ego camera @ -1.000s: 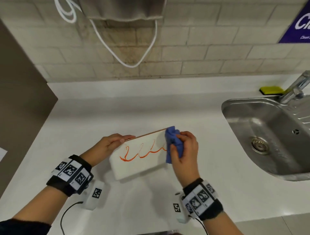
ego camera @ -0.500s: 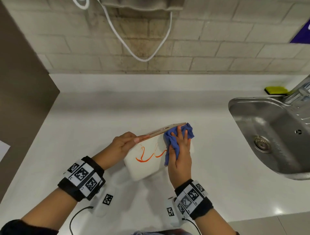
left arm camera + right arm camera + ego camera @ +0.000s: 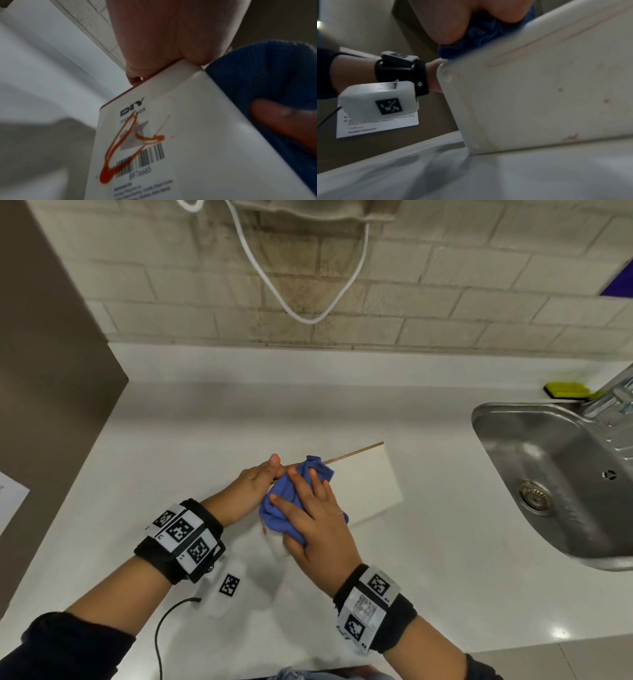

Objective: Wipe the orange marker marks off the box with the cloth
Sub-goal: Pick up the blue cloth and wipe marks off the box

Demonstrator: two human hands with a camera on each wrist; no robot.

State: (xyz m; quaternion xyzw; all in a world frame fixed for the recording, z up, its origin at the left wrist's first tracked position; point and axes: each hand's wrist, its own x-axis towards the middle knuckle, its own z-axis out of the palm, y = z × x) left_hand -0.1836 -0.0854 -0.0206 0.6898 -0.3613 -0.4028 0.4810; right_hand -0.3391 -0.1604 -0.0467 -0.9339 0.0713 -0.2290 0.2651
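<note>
A white box [image 3: 366, 484] stands tilted on the white counter [image 3: 428, 559]. My left hand [image 3: 265, 477] grips its upper left edge, thumb on top. My right hand [image 3: 308, 505] lies with spread, straight fingers on a bunched blue cloth [image 3: 291, 501] and presses it against the left part of the box's front face. The right part of that face shows no marks. In the left wrist view, orange marker marks [image 3: 123, 147] cross the barcode label on the box's end face [image 3: 197, 155], beside the blue cloth [image 3: 257, 81]. The right wrist view shows the box [image 3: 539, 94] leaning over the counter.
A steel sink [image 3: 489, 419] with a tap [image 3: 613, 395] and a yellow-green sponge [image 3: 567, 390] lies to the right. A brown panel [image 3: 51, 371] walls off the left, with a printed sheet [image 3: 376, 127] on it. A white cable [image 3: 308, 318] hangs on the tiled wall.
My right hand swept the cloth leftward across the box's front face, and its fingers flattened out. The orange line seen there is now wiped or covered. The box turned a little.
</note>
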